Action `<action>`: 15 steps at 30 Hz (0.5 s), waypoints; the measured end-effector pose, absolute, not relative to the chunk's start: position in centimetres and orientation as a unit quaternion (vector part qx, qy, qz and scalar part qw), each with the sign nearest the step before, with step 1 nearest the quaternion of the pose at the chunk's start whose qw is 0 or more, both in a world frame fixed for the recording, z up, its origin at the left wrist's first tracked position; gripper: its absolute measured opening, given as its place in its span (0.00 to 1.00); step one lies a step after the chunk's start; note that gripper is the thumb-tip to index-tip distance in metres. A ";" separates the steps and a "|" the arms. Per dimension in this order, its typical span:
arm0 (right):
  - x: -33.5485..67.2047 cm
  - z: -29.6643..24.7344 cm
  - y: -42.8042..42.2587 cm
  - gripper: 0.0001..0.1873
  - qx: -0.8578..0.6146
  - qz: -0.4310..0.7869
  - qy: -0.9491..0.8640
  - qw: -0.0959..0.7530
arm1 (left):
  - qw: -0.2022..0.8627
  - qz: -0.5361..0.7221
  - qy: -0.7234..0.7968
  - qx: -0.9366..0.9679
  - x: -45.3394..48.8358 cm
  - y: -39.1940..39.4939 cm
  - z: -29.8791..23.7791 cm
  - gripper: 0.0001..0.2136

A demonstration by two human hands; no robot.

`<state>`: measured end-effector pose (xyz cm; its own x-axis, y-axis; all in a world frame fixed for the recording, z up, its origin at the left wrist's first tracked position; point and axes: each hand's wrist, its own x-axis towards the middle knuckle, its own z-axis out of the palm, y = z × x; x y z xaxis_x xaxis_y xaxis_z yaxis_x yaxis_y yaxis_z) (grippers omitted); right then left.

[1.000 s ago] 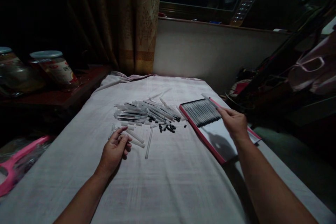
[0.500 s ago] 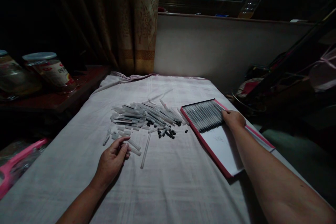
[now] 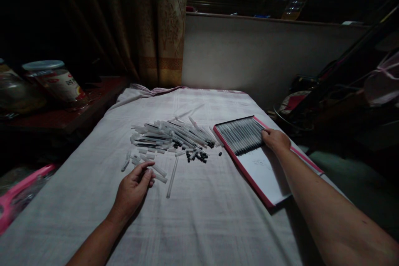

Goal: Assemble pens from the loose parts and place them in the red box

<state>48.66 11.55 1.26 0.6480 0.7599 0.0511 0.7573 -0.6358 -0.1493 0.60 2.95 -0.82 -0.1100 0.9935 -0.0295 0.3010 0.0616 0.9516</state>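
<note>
My right hand (image 3: pixel 277 140) is at the right side of a shallow pink-edged box (image 3: pixel 240 173), its thumb and fingers closed on a pen (image 3: pixel 258 122) at the end of a row. Side by side in the far part of the box lie several clear pens with black ends (image 3: pixel 238 135); white paper (image 3: pixel 264 176) covers the near part. My left hand (image 3: pixel 135 185) rests on the cloth, fingers loosely curled and apart, close to loose clear tubes (image 3: pixel 159 170). Whether it touches them is unclear. Between the hands lies a heap of clear pen parts (image 3: pixel 168 135).
Small black caps (image 3: pixel 196 156) lie before the heap, and one clear tube (image 3: pixel 172 178) lies alone. A white checked cloth (image 3: pixel 193 224) covers the table. Jars (image 3: pixel 52 83) stand on a dark red surface at left; a pink handle (image 3: pixel 25 191) is below.
The view has shifted slightly. Both hands keep almost the same place, the right one still at the end of the pen row.
</note>
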 end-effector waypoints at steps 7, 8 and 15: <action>48.5 2.0 11.4 0.24 -0.906 0.001 -0.418 0.069 | 0.392 0.431 0.607 0.541 0.6 3.0 -0.8 0.23; 48.4 2.1 11.4 0.24 -0.904 0.000 -0.421 0.068 | 0.391 0.430 0.607 0.542 0.6 3.0 -0.7 0.23; 44.9 3.9 12.7 0.22 -0.866 -0.026 -0.492 0.089 | 0.410 0.438 0.594 0.536 0.8 2.9 -0.5 0.22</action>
